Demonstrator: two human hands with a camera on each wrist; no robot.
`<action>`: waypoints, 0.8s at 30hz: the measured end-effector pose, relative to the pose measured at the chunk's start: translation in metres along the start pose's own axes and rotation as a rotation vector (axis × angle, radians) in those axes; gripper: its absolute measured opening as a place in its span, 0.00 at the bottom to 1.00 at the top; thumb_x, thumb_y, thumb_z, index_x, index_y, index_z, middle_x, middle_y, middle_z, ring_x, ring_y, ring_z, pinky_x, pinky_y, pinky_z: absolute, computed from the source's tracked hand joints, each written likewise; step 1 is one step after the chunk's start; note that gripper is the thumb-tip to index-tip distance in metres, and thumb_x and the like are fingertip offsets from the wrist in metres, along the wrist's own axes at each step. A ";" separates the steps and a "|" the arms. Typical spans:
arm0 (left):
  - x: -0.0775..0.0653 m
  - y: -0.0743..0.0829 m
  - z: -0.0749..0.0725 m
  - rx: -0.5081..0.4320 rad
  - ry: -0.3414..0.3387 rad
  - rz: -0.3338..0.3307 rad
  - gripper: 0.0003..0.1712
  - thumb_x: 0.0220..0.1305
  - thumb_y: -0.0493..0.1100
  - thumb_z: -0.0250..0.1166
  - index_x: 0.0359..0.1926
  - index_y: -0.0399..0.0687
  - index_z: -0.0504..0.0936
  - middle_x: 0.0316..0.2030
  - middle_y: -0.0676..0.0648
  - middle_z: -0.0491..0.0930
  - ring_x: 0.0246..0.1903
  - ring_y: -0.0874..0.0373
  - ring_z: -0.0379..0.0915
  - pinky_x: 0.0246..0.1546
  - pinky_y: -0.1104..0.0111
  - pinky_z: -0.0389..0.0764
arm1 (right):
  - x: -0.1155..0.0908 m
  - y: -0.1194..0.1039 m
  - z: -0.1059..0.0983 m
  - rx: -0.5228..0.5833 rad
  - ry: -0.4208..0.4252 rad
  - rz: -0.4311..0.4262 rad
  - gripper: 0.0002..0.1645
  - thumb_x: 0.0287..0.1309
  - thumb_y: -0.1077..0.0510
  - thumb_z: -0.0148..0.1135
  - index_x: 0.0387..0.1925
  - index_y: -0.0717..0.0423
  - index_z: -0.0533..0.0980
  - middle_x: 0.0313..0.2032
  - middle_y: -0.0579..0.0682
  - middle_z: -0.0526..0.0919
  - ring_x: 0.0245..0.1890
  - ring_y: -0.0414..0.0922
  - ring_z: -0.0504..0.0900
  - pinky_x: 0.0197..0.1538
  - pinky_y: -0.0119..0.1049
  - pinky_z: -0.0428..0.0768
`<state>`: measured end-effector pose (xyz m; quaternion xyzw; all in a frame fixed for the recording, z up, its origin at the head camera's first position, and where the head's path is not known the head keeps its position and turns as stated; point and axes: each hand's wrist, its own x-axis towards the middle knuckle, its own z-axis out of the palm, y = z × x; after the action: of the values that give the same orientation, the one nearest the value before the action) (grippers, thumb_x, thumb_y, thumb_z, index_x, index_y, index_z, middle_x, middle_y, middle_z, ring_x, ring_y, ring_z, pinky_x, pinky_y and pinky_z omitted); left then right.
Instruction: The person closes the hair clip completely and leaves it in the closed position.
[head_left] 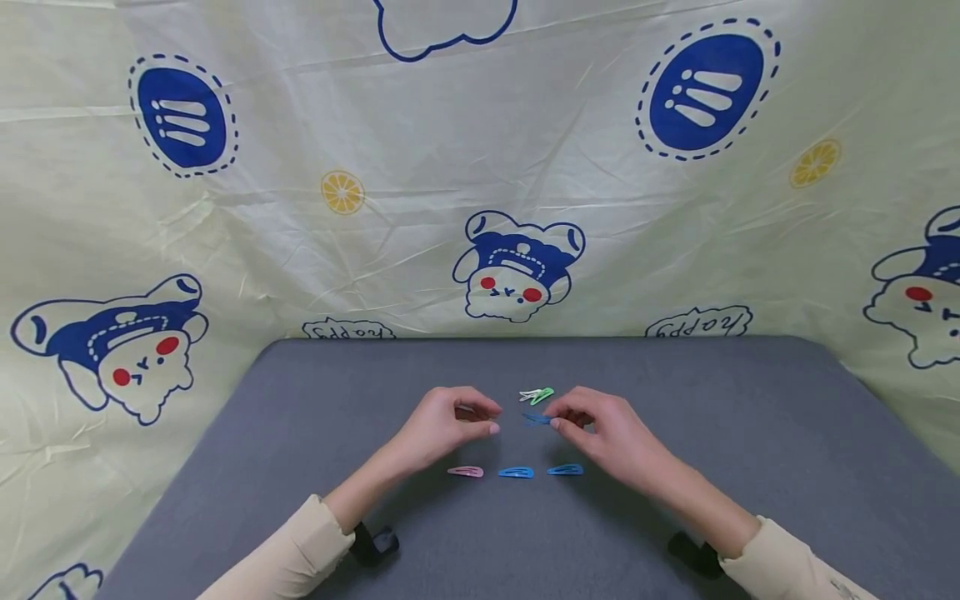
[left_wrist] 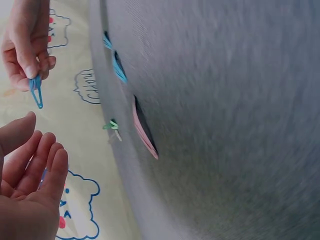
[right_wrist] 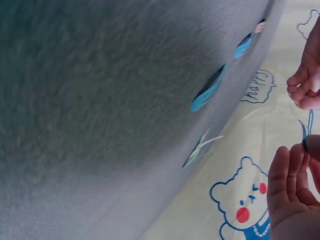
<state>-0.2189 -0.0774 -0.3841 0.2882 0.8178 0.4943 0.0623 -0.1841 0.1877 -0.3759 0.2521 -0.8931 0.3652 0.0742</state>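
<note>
My right hand pinches a blue snap hair clip between thumb and fingertips, above the table. The clip's two arms stand apart in the right wrist view, its tip pointing toward my left hand. That left hand holds nothing; its fingers are loosely bent, a short gap from the clip. Nearer me, a pink hair clip, a blue hair clip and another blue hair clip lie in a row. Beyond the hands lies a green hair clip against a white one.
The grey cloth-covered table ends at a pale printed curtain behind it. A black strap hangs at my left wrist, another black strap at my right.
</note>
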 end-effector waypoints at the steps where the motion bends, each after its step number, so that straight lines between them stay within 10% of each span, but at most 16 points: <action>1: -0.003 0.002 0.000 -0.009 0.006 0.002 0.12 0.61 0.40 0.71 0.46 0.47 0.86 0.44 0.46 0.84 0.42 0.60 0.78 0.48 0.65 0.79 | -0.001 -0.002 0.000 -0.001 0.007 0.003 0.09 0.62 0.62 0.66 0.40 0.46 0.83 0.36 0.36 0.79 0.34 0.36 0.77 0.43 0.36 0.81; 14: -0.027 0.021 0.005 -0.087 0.070 0.007 0.11 0.59 0.40 0.72 0.44 0.53 0.87 0.40 0.58 0.83 0.40 0.62 0.79 0.49 0.62 0.79 | -0.019 -0.032 0.000 0.054 0.034 0.137 0.09 0.63 0.61 0.65 0.39 0.42 0.82 0.38 0.38 0.80 0.35 0.38 0.78 0.43 0.37 0.80; 24: -0.042 0.037 0.009 -0.137 0.069 -0.033 0.10 0.60 0.41 0.72 0.44 0.54 0.87 0.42 0.52 0.83 0.41 0.58 0.79 0.38 0.65 0.83 | -0.033 -0.050 -0.001 0.102 0.103 0.087 0.12 0.61 0.63 0.67 0.39 0.40 0.82 0.36 0.35 0.80 0.34 0.37 0.79 0.39 0.35 0.80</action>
<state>-0.1655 -0.0793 -0.3649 0.2527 0.7882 0.5576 0.0618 -0.1303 0.1708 -0.3549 0.1972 -0.8784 0.4258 0.0910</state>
